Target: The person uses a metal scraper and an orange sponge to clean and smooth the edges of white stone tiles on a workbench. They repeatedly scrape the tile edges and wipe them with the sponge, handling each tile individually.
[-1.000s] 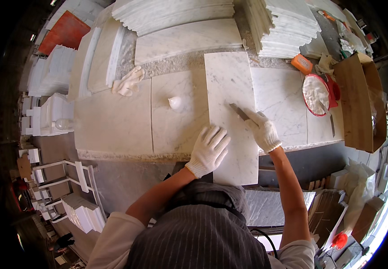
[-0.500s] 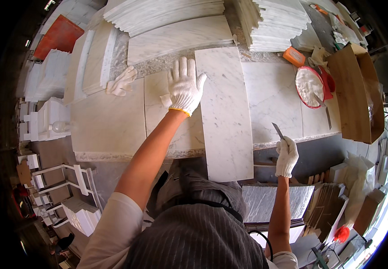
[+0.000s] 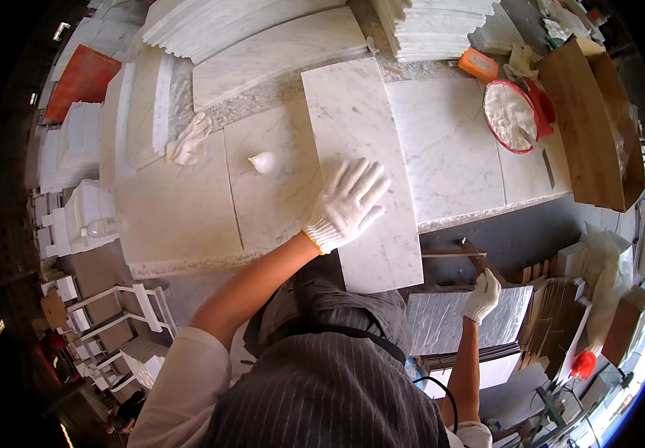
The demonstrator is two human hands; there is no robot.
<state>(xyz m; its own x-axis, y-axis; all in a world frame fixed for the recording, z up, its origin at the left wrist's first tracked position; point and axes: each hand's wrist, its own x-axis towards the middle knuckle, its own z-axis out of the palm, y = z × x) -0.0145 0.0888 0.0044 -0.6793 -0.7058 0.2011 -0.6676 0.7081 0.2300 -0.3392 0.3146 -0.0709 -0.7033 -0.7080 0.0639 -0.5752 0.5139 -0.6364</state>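
My left hand (image 3: 348,203), in a white knitted glove, lies open with spread fingers on a long pale marble strip (image 3: 359,119). The strip rests across larger slabs, and its near end overhangs the bench edge in front of my body. Lower right, my right hand (image 3: 481,296), also gloved, is closed beyond the bench edge around a narrow putty knife; its blade is hard to tell from the dark background. A white pointed, rounded lump (image 3: 264,162) sits on the slab (image 3: 277,205) left of the strip. At the right stands a red-rimmed bowl of white paste (image 3: 509,113) with a blade in it.
A loose white glove (image 3: 188,140) lies on the left slab. Stacked marble pieces (image 3: 442,28) stand along the back. An orange box (image 3: 478,65) and an open cardboard box (image 3: 587,123) are at the right. A grey-veined slab (image 3: 464,321) leans below the bench.
My left hand has moved right and nearer, from the strip's left edge onto its face, uncovering the white lump. My right hand has dropped lower, away from the bench. The view has shifted.
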